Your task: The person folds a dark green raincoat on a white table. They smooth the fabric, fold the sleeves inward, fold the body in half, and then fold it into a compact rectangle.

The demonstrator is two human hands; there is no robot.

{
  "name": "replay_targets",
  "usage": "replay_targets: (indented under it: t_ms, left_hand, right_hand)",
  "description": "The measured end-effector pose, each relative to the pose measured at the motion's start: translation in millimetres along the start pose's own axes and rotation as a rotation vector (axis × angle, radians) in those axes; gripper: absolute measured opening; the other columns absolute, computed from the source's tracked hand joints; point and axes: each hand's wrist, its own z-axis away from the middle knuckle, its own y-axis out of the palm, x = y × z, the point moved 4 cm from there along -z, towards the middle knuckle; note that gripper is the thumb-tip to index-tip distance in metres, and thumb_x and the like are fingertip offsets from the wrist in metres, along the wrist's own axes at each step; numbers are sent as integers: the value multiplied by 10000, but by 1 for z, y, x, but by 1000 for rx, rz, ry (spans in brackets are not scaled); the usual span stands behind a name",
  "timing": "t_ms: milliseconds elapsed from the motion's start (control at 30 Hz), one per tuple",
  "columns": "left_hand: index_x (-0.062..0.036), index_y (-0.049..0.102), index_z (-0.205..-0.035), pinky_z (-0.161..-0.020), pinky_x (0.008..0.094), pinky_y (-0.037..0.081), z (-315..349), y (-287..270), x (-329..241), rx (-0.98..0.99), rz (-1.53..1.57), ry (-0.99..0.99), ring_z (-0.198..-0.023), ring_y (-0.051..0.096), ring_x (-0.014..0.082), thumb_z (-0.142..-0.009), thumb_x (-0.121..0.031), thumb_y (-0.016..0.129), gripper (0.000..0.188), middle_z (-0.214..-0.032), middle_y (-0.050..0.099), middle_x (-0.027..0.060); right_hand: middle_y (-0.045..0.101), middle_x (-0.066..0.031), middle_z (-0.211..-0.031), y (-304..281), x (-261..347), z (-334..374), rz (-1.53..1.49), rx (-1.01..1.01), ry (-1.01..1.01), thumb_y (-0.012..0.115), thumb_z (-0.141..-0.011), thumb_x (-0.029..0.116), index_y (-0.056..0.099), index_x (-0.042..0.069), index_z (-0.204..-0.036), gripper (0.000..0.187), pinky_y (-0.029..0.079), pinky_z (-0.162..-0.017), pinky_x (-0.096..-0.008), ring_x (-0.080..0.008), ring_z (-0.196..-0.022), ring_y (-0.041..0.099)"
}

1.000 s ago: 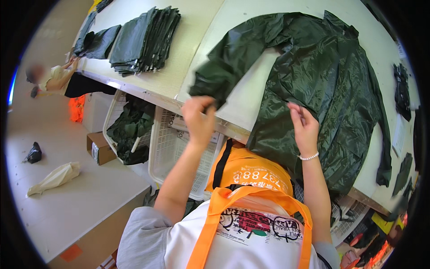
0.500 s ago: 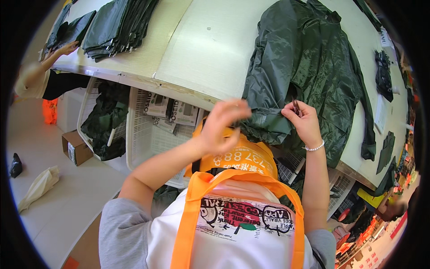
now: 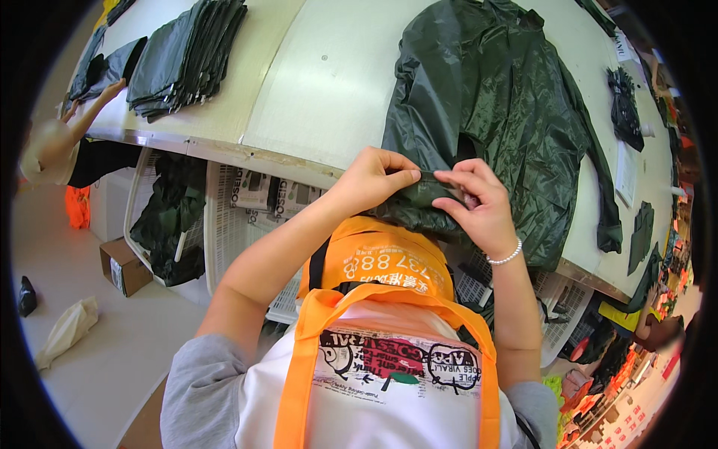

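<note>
A dark green, shiny waterproof jacket (image 3: pixel 516 135) lies spread on the table, one sleeve drawn toward me over the front edge. My left hand (image 3: pixel 378 179) pinches the cuff end of that sleeve (image 3: pixel 422 196) between thumb and forefinger. Opposite it, my right hand (image 3: pixel 482 206) has its forefinger at the same cuff edge, the thumb a little lower and apart from it. Its other fingers curl round a small dark tool that is mostly hidden in the palm.
Folded dark green garments (image 3: pixel 187 60) lie stacked at the far left of the table (image 3: pixel 314 97). A person's arm (image 3: pixel 97 112) reaches in there. White plastic baskets (image 3: pixel 218 224) stand below the edge. A black bundle (image 3: pixel 624 108) lies at right; a cardboard box (image 3: pixel 126 267) sits on the floor.
My left hand has come up and right from its blurred place and now pinches the cuff. The right hand has turned inward and come nearer to it.
</note>
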Motion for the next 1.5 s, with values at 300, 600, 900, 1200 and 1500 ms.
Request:
replay_targets:
  t_ms: [300, 600, 900, 1200, 1500]
  left_hand:
    - [-15, 688, -939, -495, 211, 432, -1, 4, -43, -55, -212, 121, -651, 550, 48, -812, -82, 691, 144, -813, 631, 16]
    - [20, 688, -882, -726, 252, 489, -21, -2, -39, -129, -148, 330, -782, 628, 134, -784, -94, 724, 155, -828, 678, 70]
    - [39, 690, -912, -759, 224, 493, -35, -9, -51, -181, 40, 284, -814, 617, 85, -844, -102, 685, 157, -873, 703, 63]
    - [36, 693, -897, -719, 210, 486, -44, -11, -55, -182, 23, 241, -788, 606, 70, -843, -110, 691, 155, -843, 695, 45]
    - [6, 605, -892, -726, 198, 473, -53, -20, -54, -162, 227, 218, -780, 587, 64, -901, -111, 624, 119, -865, 672, 30]
  right_hand:
    - [559, -49, -738, 8, -9, -19, 21, -172, -39, 705, -785, -16, 593, -22, -843, 126, 394, -543, -213, -84, -597, 474]
    - [578, -46, -799, -4, -4, -32, -109, -198, -7, 716, -830, 119, 577, -5, -1085, 316, 452, -678, -220, -103, -720, 528]
    - [628, -101, -924, -25, 2, -36, 169, -59, -12, 640, -872, 145, 582, 28, -971, 163, 520, -702, -297, -226, -823, 662]
    - [616, -72, -817, -22, 9, -55, 338, -93, -145, 664, -840, 158, 603, 65, -895, 124, 477, -599, -321, -242, -709, 638]
    - [590, 12, -945, -21, -38, -66, -285, 40, 121, 769, -765, 115, 582, 5, -1073, 377, 386, -567, -212, -45, -614, 442]
